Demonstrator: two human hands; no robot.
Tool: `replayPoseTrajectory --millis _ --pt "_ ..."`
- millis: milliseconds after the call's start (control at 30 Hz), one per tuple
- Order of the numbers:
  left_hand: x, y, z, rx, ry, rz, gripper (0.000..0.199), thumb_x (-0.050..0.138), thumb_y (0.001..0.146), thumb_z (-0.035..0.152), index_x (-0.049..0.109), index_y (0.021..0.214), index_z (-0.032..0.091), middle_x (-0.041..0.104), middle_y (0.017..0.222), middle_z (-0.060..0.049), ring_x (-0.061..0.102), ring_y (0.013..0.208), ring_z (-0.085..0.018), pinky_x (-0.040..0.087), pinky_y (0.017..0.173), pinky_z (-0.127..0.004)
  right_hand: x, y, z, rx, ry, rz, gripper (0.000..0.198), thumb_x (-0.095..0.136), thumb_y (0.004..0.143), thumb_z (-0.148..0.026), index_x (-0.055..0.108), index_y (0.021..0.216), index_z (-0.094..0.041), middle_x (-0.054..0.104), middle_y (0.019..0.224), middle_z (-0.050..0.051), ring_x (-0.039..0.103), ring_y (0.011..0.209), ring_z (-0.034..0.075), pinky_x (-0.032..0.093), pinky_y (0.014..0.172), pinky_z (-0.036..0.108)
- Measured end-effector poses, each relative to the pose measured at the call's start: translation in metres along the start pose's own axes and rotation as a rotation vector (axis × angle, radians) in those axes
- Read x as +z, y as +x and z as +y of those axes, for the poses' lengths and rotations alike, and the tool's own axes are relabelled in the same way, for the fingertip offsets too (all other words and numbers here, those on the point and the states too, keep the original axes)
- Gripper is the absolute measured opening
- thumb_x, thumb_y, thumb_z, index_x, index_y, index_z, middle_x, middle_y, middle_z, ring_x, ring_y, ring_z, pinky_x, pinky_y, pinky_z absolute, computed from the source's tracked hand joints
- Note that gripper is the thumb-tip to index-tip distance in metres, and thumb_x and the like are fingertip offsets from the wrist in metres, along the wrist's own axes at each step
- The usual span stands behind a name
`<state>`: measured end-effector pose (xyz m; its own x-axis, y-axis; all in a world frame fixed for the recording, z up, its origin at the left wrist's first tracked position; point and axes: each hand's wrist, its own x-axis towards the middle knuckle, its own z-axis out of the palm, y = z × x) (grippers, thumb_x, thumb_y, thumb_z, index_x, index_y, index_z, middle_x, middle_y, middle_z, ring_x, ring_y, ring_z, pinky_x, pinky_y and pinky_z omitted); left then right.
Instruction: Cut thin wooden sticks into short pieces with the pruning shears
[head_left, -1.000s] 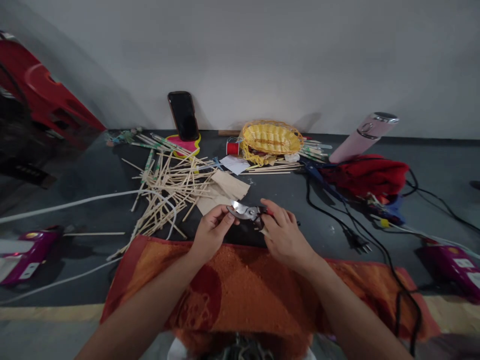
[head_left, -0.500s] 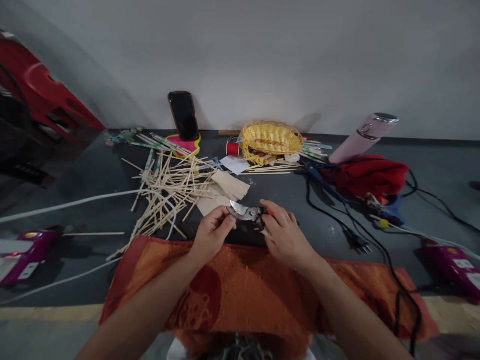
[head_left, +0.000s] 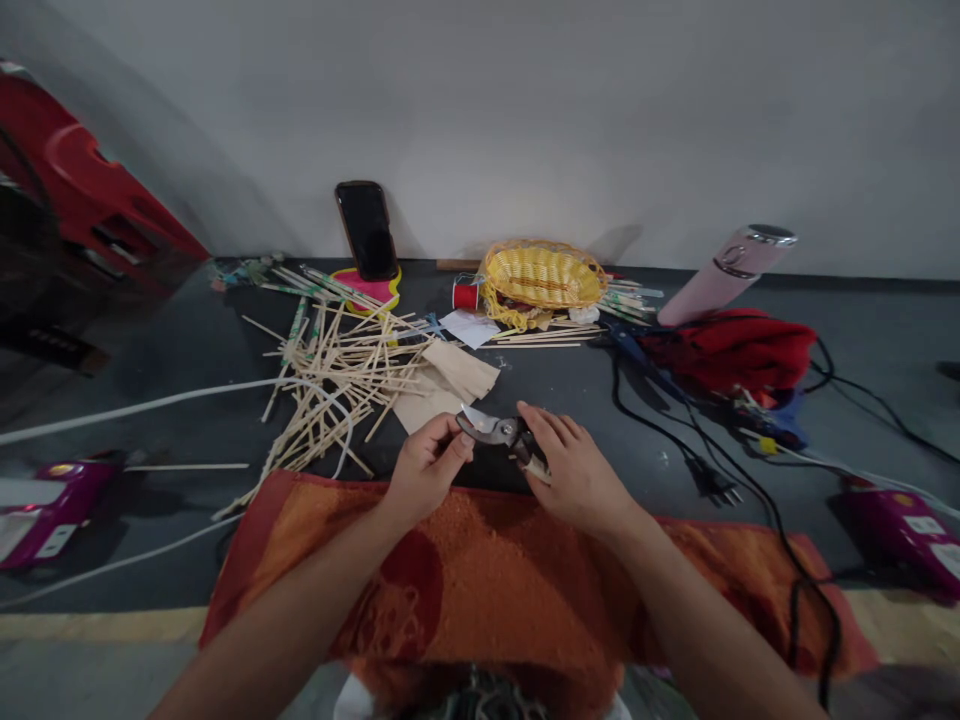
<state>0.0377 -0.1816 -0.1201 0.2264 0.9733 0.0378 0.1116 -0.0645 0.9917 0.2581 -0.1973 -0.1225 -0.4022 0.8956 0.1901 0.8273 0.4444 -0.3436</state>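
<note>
A pair of pruning shears [head_left: 491, 429] is held in my right hand [head_left: 574, 465], whose fingers wrap round the handles. The metal blades point left, apart at the tips. My left hand [head_left: 429, 466] is closed in a pinch right at the blade tips; what sits between thumb and fingers is too small or hidden to make out. A short pale piece [head_left: 537, 468] shows beneath the right fingers, by the handles. Both hands are above the near edge of the dark tabletop, just beyond an orange towel [head_left: 510, 570].
Thin wooden sticks [head_left: 337, 375] lie heaped at left, beside brown paper [head_left: 457, 372]. Behind are a phone [head_left: 367, 230], red thread spool [head_left: 466, 297] and yellow woven basket [head_left: 546, 275]. At right stand a pink flask [head_left: 727, 275], red cloth [head_left: 750, 350] and black cable [head_left: 675, 435].
My right fingers have shifted slightly on the shears' handles, and more of the pale piece beneath them shows. My left hand stays pinched at the blade tips.
</note>
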Motion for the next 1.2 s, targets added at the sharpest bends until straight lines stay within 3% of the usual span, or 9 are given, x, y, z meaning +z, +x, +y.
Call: replayPoseTrajectory --millis 233,467,1000,1200 --pt "0.0008 -0.0001 -0.0032 0.044 -0.005 -0.028 0.024 0.051 0.091 0.035 0.053 0.075 0.017 0.053 0.068 0.001 0.048 0.064 -0.012 0.037 0.063 -0.023 -0.0048 -0.0007 -0.0032 0.034 -0.043 -0.054 0.067 0.051 0.079 -0.018 0.033 0.143 -0.019 0.051 0.130 0.014 0.050 0.112 0.030 0.042 0.093 0.046" --pt "0.0004 -0.0014 -0.0014 0.058 -0.018 -0.044 0.024 0.050 0.092 0.035 0.054 0.076 0.017 0.056 0.069 -0.001 0.049 0.066 -0.013 0.038 0.065 -0.024 -0.0078 -0.0014 -0.0035 0.024 -0.057 -0.092 0.072 0.051 0.075 -0.014 0.031 0.144 -0.018 0.051 0.129 0.014 0.050 0.112 0.030 0.043 0.093 0.045" --pt "-0.0014 -0.0017 -0.0066 0.025 -0.292 -0.123 0.027 0.053 0.092 0.035 0.054 0.074 0.015 0.047 0.059 0.003 0.040 0.055 -0.009 0.029 0.055 -0.023 -0.0039 -0.0004 0.0020 -0.027 -0.042 -0.062 0.066 0.052 0.080 -0.015 0.033 0.143 -0.019 0.051 0.129 0.013 0.048 0.113 0.028 0.042 0.095 0.044" --pt "-0.0013 -0.0013 -0.0042 0.025 -0.252 -0.095 0.029 0.053 0.092 0.035 0.053 0.072 0.015 0.049 0.059 0.002 0.041 0.056 -0.009 0.031 0.056 -0.022 -0.0057 -0.0019 -0.0005 -0.020 -0.064 -0.058 0.070 0.052 0.077 -0.013 0.032 0.144 -0.020 0.053 0.127 0.012 0.051 0.111 0.027 0.043 0.094 0.042"
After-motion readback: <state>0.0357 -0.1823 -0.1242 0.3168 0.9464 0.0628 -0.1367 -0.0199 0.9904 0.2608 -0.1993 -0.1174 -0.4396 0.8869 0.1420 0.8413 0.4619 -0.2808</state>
